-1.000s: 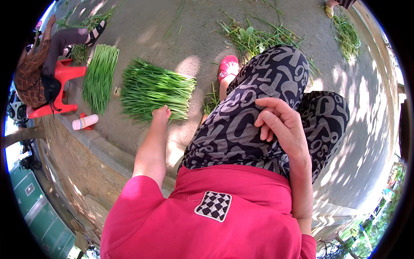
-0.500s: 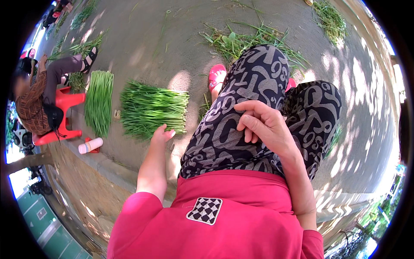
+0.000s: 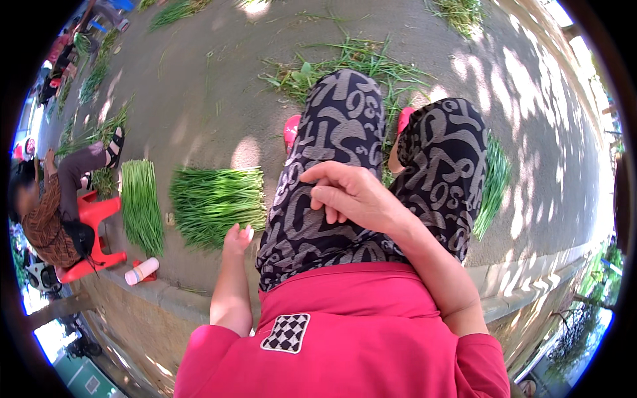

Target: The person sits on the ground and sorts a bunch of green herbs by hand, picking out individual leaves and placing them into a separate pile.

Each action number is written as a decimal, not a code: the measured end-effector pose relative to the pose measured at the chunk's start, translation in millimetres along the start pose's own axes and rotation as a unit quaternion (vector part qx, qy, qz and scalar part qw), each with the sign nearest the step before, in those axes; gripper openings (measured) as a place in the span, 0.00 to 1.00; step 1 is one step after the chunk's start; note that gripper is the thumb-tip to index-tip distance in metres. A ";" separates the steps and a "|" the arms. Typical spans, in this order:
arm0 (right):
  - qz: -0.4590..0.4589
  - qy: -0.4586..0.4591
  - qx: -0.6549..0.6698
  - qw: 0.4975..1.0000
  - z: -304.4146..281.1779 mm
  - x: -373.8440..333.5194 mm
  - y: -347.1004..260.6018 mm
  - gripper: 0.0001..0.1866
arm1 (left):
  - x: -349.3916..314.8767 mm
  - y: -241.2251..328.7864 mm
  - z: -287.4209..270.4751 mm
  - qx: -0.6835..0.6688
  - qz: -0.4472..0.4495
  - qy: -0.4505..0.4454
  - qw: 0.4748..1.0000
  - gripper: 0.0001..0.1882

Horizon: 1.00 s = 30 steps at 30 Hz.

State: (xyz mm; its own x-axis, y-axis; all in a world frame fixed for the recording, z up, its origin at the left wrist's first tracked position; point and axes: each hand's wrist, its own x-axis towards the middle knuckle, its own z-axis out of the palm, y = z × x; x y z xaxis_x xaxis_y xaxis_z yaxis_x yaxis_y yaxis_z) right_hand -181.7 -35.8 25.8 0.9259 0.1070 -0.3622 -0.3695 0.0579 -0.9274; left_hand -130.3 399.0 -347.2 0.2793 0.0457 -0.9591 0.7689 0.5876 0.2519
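My left hand is low beside the near right corner of a neat pile of long, thin green stalks with pale ends toward my leg. Its thumb and fingers are apart, and nothing shows in them. Over my left thigh, in patterned dark trousers, hovers my right hand. The index finger reaches out to the left while the other fingers are loosely bent, with no object visible in them. Farther left lies a second, paler bundle of green stalks on the ground.
Loose greens are strewn beyond my knees, and another green clump lies beside my right leg. At the left, a person sits on a red stool near a pink bottle. A kerb runs behind.
The whole view has shifted, so the piles appear lower and farther left. My knees are wider apart, uncovering more of the clump on the right. Both hands keep nearly the same pose.
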 end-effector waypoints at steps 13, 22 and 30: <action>-0.149 0.086 -0.052 0.984 -38.6 -29.3 -19.4 0.14 | -234.4 5.8 273.6 0.302 0.321 -0.316 0.840 0.19; -0.198 0.386 -0.055 0.899 -222.5 -115.7 -49.2 0.14 | -333.7 -82.4 372.7 0.455 0.577 -0.344 0.584 0.12; 0.130 0.525 0.123 0.832 -331.5 -147.0 166.0 0.17 | -326.8 -98.4 376.0 0.518 0.666 -0.298 0.446 0.09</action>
State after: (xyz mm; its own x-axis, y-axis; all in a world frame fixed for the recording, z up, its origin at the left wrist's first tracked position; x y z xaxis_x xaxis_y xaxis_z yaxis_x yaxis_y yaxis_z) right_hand -353.2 -371.0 -105.8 0.3227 -0.7714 -0.5484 -0.4530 0.3829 -0.8051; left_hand -81.0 22.5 -10.1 0.7511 -0.6074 0.2585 -0.5417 -0.3432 0.7673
